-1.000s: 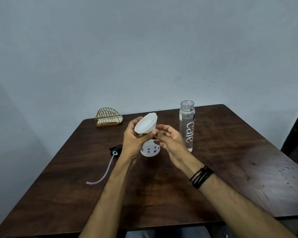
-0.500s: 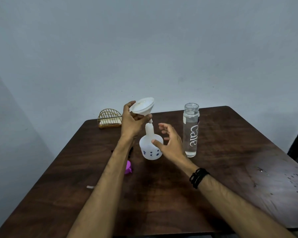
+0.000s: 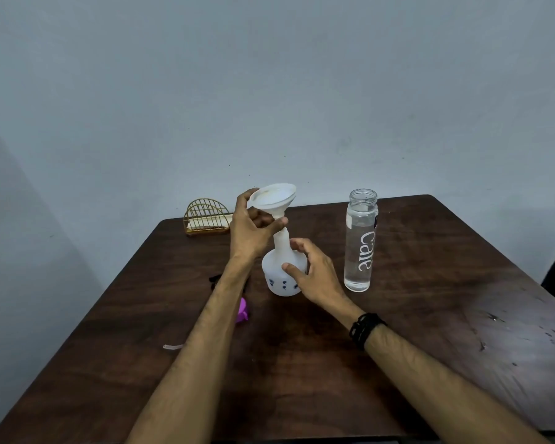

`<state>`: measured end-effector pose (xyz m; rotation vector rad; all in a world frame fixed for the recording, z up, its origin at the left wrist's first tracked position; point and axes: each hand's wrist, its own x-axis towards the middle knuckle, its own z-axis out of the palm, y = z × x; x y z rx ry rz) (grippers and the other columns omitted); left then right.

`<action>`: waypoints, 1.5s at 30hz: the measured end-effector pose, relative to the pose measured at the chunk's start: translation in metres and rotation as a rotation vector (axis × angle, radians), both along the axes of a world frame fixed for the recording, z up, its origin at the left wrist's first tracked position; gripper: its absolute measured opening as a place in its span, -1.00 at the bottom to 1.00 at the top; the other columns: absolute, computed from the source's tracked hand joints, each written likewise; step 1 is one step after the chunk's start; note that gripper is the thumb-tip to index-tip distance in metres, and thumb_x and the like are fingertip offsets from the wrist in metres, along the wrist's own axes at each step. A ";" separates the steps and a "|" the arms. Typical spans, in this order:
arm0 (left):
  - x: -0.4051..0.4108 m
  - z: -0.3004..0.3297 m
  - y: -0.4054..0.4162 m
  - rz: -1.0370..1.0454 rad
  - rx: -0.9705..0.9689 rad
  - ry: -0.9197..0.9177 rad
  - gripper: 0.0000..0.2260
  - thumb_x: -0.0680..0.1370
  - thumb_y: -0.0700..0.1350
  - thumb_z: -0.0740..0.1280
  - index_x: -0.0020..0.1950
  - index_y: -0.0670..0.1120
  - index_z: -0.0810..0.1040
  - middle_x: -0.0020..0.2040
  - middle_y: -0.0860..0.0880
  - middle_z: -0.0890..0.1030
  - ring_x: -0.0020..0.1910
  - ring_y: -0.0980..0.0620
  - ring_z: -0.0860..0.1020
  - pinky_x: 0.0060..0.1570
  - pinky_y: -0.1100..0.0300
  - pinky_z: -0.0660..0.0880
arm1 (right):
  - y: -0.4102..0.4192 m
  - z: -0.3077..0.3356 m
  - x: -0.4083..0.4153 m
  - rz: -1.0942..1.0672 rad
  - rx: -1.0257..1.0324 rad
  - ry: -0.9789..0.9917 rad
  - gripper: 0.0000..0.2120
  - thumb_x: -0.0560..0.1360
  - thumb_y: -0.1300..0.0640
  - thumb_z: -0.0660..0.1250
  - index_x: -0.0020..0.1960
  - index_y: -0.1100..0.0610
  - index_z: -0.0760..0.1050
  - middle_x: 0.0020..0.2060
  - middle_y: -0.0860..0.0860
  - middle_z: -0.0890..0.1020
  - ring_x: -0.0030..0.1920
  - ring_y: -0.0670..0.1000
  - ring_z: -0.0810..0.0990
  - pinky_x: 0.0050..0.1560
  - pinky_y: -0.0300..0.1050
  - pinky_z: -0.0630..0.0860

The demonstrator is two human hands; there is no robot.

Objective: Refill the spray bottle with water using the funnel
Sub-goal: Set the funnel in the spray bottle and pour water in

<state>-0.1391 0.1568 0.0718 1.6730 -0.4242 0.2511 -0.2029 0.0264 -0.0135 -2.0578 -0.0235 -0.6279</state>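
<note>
A white spray bottle [image 3: 281,267] with small blue marks stands uncapped in the middle of the dark wooden table [image 3: 398,331]. My left hand [image 3: 252,229] holds a white funnel [image 3: 274,200] upright, its spout at the bottle's neck. My right hand [image 3: 311,272] curls around the bottle's right side, thumb on its front. A tall clear glass bottle [image 3: 359,245] of water, uncapped, stands to the right. The spray head [image 3: 242,310], purple and black, lies behind my left forearm with its tube end [image 3: 173,347] showing.
A gold wire holder [image 3: 205,216] sits at the table's back left edge. The wall rises close behind the table. Small dark specks mark the table's right side.
My left hand turned the funnel upright and lowered its spout to the bottle's neck. My right hand moved from the funnel down to the bottle's body.
</note>
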 end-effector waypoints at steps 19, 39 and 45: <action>-0.013 -0.035 -0.005 -0.098 -0.040 0.093 -0.68 0.43 -0.08 0.58 0.13 -0.01 0.60 -0.05 0.03 0.71 -0.05 0.17 0.68 0.00 0.18 0.59 | 0.001 -0.002 -0.012 0.012 0.026 -0.008 -0.55 0.47 0.12 0.49 0.32 0.11 0.49 0.21 -0.02 0.59 0.18 -0.10 0.54 0.14 -0.38 0.43; -0.031 -0.060 -0.025 -0.095 -0.277 -0.006 -0.89 0.57 -0.20 0.41 0.08 -0.16 0.64 -0.01 -0.10 0.72 0.02 0.10 0.69 0.00 0.32 0.56 | -0.054 0.023 -0.046 -0.665 0.042 -0.445 -0.40 0.33 0.09 0.57 0.25 0.20 0.38 0.18 0.08 0.40 0.20 0.09 0.41 0.19 0.14 0.45; -0.029 -0.065 -0.026 -0.072 -0.261 -0.037 -0.92 0.58 -0.12 0.41 0.04 -0.10 0.65 -0.06 -0.01 0.73 0.00 0.09 0.69 0.00 0.29 0.56 | -0.075 0.031 -0.033 -0.401 0.158 -0.193 -0.12 0.31 -0.12 0.60 0.46 0.03 0.21 0.31 -0.01 0.48 0.23 -0.01 0.51 0.19 -0.07 0.51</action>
